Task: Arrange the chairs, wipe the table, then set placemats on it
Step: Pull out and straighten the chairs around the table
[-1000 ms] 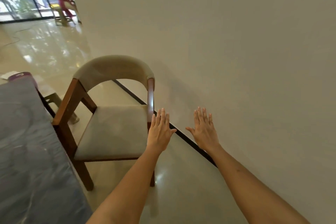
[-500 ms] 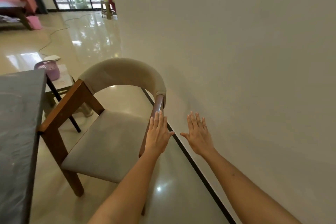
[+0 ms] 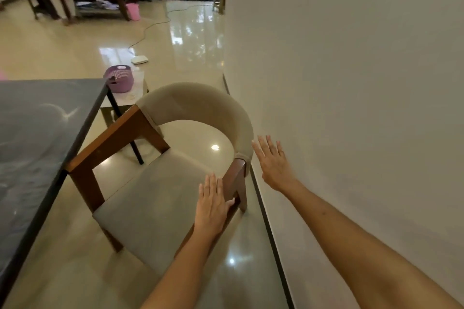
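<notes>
A wooden chair (image 3: 160,198) with a beige curved backrest and grey seat stands between the dark grey table (image 3: 32,133) and the white wall. Its left arm end touches the table's edge. My left hand (image 3: 212,204) is flat and open over the seat's right side, beside the right wooden arm post. My right hand (image 3: 273,163) is open with fingers spread, just right of the backrest's end, holding nothing.
The wall (image 3: 351,108) with its dark skirting runs close along the right. A purple basket (image 3: 118,78) sits on a low side table past the dining table's corner. Farther off lie a white device with a cable, a red sofa, a coffee table and a person in pink.
The view has swung left and the chair now sits angled toward the table. My left hand moved over the seat, my right hand forward past the arm post.
</notes>
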### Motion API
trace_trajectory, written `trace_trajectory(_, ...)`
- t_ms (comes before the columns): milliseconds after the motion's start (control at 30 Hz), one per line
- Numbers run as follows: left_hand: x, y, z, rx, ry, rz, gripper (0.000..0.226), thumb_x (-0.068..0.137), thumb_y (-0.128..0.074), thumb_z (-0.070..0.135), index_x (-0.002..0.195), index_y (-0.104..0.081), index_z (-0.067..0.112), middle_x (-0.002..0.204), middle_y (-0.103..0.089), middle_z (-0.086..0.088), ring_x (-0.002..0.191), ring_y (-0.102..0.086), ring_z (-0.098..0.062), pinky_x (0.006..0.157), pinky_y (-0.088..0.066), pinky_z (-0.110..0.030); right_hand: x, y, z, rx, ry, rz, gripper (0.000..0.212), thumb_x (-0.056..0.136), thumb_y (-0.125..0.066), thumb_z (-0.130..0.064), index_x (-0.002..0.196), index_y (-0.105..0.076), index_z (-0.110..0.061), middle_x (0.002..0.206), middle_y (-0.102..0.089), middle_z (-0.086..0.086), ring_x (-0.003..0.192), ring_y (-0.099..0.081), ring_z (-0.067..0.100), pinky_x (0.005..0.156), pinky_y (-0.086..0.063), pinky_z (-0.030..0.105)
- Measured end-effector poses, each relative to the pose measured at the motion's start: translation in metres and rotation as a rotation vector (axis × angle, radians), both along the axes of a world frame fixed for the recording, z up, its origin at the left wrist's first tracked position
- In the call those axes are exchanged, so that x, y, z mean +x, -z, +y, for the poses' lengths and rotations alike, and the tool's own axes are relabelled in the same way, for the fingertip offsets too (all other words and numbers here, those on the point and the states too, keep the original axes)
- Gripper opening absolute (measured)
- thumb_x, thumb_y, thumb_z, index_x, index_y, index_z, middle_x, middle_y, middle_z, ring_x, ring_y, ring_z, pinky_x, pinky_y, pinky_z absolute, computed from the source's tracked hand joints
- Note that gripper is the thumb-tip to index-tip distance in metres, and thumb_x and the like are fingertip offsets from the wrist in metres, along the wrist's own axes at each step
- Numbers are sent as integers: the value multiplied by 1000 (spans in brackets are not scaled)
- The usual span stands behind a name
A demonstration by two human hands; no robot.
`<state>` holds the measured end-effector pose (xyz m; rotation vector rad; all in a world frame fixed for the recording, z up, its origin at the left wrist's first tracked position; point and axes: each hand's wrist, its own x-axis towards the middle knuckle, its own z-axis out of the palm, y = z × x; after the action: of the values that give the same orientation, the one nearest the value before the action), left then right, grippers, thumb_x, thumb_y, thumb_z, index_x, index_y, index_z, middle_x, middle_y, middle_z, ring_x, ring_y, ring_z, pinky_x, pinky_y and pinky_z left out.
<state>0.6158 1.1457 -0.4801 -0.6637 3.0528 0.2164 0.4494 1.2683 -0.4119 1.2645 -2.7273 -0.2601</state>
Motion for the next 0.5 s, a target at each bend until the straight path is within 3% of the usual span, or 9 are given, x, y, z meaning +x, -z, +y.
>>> trace_trajectory(67,-1,16,-1,29,-72,-20,81,96,-25,58,152,5,8,159,7,-17,147,-6,-31,119,-16,-44,-29,-8,-20,16,-119,51,90,83,-54,4,153,0,-12,160,2,16,146,7,38,114,7,49)
trace_trajectory(233,12,49,0,13,-212,-126,87,93,-40,57,152,2,9,159,-9,-16,128,-44,-26,103,-39,-37,-69,3,-68,349,-406,57,113,75,-78,-33,154,3,-17,161,7,11,146,14,34,117,7,53)
trace_trajectory(300,17,55,-2,-5,-256,-143,83,93,-42,57,152,-7,11,152,-30,-13,113,-56,-22,90,-47,-31,-72,18,-83,444,-504,61,115,68,-81,-41,153,-7,-18,161,-2,10,147,11,33,114,11,54)
trace_trajectory(367,21,57,-4,-2,-297,-129,78,89,-45,62,147,-30,12,120,-58,-6,85,-64,-17,65,-49,-29,-71,31,-91,512,-584,65,103,67,-80,-47,149,-26,-15,158,-21,10,148,4,32,112,14,54)
trace_trajectory(433,24,65,-5,5,-312,-77,68,81,-53,66,124,-55,12,84,-61,0,56,-60,-14,43,-40,-27,-70,42,-94,526,-637,82,89,67,-77,-54,138,-43,-12,147,-41,10,146,-15,32,114,11,54)
trace_trajectory(500,27,76,-8,-8,-293,-26,58,79,-55,66,104,-60,14,71,-57,4,44,-55,-11,36,-35,-23,-71,51,-94,456,-686,96,78,67,-73,-61,124,-54,-12,129,-56,8,131,-42,31,117,1,52)
